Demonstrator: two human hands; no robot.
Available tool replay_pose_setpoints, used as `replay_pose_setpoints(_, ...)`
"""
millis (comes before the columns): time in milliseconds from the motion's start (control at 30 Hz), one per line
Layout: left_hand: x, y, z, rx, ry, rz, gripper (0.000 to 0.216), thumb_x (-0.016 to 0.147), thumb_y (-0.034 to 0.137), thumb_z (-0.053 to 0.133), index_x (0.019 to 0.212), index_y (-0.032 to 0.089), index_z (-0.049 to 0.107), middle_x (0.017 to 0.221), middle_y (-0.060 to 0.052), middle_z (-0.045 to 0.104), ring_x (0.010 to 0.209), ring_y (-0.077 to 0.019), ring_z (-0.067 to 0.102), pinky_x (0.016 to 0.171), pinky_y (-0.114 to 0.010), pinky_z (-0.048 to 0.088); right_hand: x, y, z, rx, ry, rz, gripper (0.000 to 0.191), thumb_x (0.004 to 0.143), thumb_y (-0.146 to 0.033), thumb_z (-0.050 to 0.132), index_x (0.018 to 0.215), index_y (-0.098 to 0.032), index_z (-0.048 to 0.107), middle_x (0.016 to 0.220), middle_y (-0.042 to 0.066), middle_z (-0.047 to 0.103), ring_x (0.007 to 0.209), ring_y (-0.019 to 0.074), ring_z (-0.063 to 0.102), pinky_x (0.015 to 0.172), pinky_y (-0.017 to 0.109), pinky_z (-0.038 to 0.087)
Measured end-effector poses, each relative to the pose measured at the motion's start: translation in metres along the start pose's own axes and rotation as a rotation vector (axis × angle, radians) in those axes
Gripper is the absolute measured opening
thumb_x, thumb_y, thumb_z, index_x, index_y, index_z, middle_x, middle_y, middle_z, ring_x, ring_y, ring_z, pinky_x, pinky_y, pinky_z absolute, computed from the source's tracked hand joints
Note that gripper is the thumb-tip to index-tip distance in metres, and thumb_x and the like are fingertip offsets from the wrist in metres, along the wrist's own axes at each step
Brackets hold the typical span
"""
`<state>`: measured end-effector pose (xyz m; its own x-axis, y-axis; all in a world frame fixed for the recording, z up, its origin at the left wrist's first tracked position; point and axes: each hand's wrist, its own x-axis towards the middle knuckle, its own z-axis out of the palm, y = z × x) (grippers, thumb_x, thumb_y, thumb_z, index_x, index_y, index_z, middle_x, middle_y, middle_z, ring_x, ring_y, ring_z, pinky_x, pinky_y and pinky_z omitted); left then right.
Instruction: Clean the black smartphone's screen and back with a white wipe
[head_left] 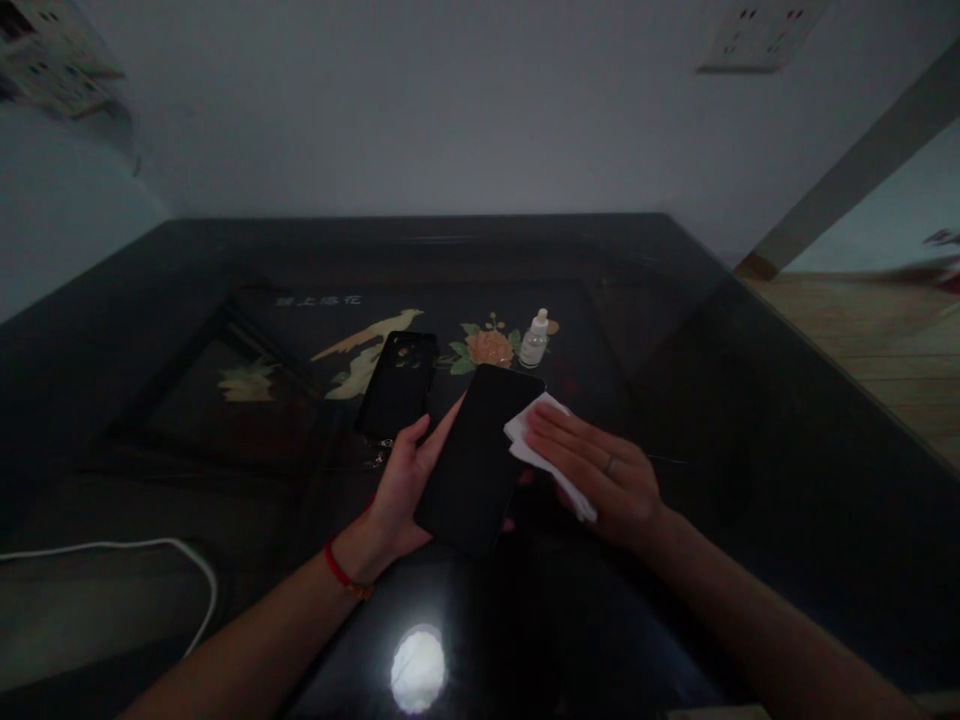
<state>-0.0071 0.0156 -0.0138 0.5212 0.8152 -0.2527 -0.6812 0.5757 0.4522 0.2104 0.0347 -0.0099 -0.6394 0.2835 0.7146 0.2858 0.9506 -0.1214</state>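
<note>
A black smartphone (476, 465) lies tilted in my left hand (405, 490), thumb along its left side and fingertips showing at its right edge. My right hand (600, 465) grips a folded white tissue (551, 440), fingers pressed over it. One corner of the tissue reaches the phone's right edge. Left of the phone, a dark phone case (399, 385) with a small strap at its lower end rests on the table. Behind the phone stands a small clear dropper bottle (533, 343) with a white top, upright.
The dark glossy table (720, 420) carries a bird-and-flower picture and reflects a bright light near its front. A white cable (165, 542) curves across the left front. A pale wall (420, 110) with sockets (761, 35) rises behind.
</note>
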Motion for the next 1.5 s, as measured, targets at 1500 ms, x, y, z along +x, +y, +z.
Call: replay_pose_setpoints(1500,0.003,-0.008,0.004,0.119,0.091,0.023,0.059,0.092,0.045,0.032,0.148,0.034,0.017,0.141,-0.007,0.049,0.104,-0.0268,0.062,0.09,-0.046,0.046,0.003,-0.008,0.014,0.005,-0.176,-0.142,0.031,0.093,-0.012,0.041,0.115,-0.001,0.06,0.12,0.016,0.064,0.125,0.0248,0.05,0.103,0.039,0.047)
